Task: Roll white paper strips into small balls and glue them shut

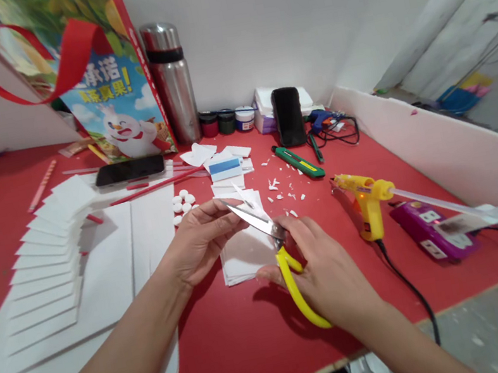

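Gripping yellow-handled steel scissors [284,264], my right hand [328,266] aims toward ten o'clock; I can't tell about my left hand [201,243].

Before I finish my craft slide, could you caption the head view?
Right hand holding yellow-handled scissors, left hand near the blades, over stacked white sheets on a red tabletop.

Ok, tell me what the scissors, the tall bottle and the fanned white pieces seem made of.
Scissors: shiny grey blades, likely steel by their gleam; smooth, evenly yellow handles, probably plastic.
Tall bottle: silvery with soft vertical highlights, so probably stainless steel.
Fanned white pieces: matt, thin; perhaps card or foam board, I cannot tell which.
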`<state>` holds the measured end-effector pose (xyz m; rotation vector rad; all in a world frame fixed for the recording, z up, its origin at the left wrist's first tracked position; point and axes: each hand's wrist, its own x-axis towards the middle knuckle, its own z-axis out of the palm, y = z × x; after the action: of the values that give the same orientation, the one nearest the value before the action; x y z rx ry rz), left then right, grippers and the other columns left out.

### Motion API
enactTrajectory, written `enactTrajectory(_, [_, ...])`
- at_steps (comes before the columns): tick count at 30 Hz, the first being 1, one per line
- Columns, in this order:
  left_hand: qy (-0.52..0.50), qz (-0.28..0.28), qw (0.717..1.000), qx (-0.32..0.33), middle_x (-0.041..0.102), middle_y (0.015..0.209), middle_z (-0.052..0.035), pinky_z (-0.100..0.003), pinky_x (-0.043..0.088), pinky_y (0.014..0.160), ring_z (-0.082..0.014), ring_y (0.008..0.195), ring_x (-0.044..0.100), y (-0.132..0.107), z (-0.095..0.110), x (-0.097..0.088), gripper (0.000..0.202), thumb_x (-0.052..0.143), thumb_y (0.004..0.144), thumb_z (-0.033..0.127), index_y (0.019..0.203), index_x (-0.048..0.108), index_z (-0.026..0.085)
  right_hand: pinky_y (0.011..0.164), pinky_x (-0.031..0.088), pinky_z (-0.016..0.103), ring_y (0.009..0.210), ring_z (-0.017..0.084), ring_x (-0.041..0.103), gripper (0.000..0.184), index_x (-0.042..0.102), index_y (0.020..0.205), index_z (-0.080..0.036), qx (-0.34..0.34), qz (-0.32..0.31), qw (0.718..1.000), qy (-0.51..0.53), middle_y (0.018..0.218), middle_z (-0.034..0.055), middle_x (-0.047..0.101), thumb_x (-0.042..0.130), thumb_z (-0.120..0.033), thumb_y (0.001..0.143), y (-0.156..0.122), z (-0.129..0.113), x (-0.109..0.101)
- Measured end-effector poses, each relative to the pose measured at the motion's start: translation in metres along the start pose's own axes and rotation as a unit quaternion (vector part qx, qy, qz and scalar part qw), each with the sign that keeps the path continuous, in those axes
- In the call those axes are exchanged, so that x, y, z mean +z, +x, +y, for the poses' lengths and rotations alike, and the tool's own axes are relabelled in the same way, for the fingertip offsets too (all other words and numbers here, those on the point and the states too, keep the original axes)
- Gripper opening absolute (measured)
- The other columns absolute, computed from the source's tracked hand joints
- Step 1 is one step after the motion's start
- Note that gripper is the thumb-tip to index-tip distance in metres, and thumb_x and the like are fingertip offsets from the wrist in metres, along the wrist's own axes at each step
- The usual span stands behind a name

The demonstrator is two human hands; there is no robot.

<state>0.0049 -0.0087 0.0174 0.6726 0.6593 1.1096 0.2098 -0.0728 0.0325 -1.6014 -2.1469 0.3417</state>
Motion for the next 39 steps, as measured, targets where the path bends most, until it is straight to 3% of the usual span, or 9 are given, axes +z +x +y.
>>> enactTrajectory(7, [-0.008,0.014,1.0,-0.012,0.077,0.085,-0.0064,-0.029,0.057,0.086,-0.0156,0.081,0.072,0.0,0.002,0.001,0.021,0.09,0.065,0.012,0.082,0.078,0.011,0.07,0.054,0.039,0.082,0.027,0.067,0.05,0.055,0.127,-0.016,-0.019,0.005,1.0,-0.01,0.103,0.0132,0.066,0.061,-0.053,0.093,-0.003,0.001,-0.001])
enactTrajectory(27, [0.01,0.009,1.0,-0.016,0.078,0.079,-0.0045,-0.024,0.059,0.081,-0.0134,0.075,0.073,0.0,0.0,-0.002,0.013,0.088,0.069,0.011,0.078,0.078,0.012,0.06,0.048,0.031,0.069,0.023,0.067,0.046,0.063,0.116,-0.01,-0.079,0.057,0.993,-0.061,0.084,0.0101,0.068,0.053,-0.051,0.099,-0.005,0.007,0.003])
enactTrajectory(30, [-0.005,0.011,1.0,-0.022,0.078,0.079,-0.0049,-0.023,0.06,0.081,-0.0137,0.075,0.074,0.0,0.001,0.001,0.015,0.088,0.068,0.011,0.079,0.078,0.012,0.058,0.045,0.028,0.066,0.021,0.066,0.045,0.064,0.108,-0.014,-0.033,0.032,0.999,-0.02,0.076,0.0067,0.068,0.055,-0.057,0.096,-0.006,0.006,0.001])
enactTrajectory(33, [-0.012,0.004,0.999,-0.034,0.078,0.085,-0.0057,-0.019,0.06,0.077,-0.0122,0.076,0.074,0.0,0.002,0.002,0.016,0.085,0.073,0.011,0.087,0.079,0.011,0.052,0.042,0.024,0.053,0.014,0.057,0.042,0.063,0.106,-0.019,0.079,0.001,0.994,0.074,0.065,-0.0013,0.062,0.056,-0.06,0.094,-0.003,0.007,-0.006])
enactTrajectory(35, [-0.023,-0.008,0.999,-0.041,0.077,0.086,-0.0053,-0.017,0.059,0.073,-0.0113,0.075,0.073,0.0,0.003,0.002,0.02,0.085,0.074,0.011,0.093,0.079,0.011,0.05,0.04,0.023,0.05,0.013,0.053,0.045,0.061,0.107,-0.02,0.128,0.017,0.986,0.101,0.062,-0.0039,0.058,0.057,-0.063,0.092,0.0,0.01,-0.013])
enactTrajectory(39, [-0.042,-0.018,0.998,-0.035,0.076,0.086,-0.0043,-0.016,0.059,0.071,-0.0108,0.074,0.072,-0.001,0.004,0.001,0.021,0.085,0.074,0.01,0.094,0.079,0.013,0.051,0.04,0.025,0.053,0.015,0.053,0.051,0.057,0.111,-0.021,0.124,0.019,0.99,0.058,0.064,-0.004,0.057,0.062,-0.066,0.087,0.005,0.012,-0.025])
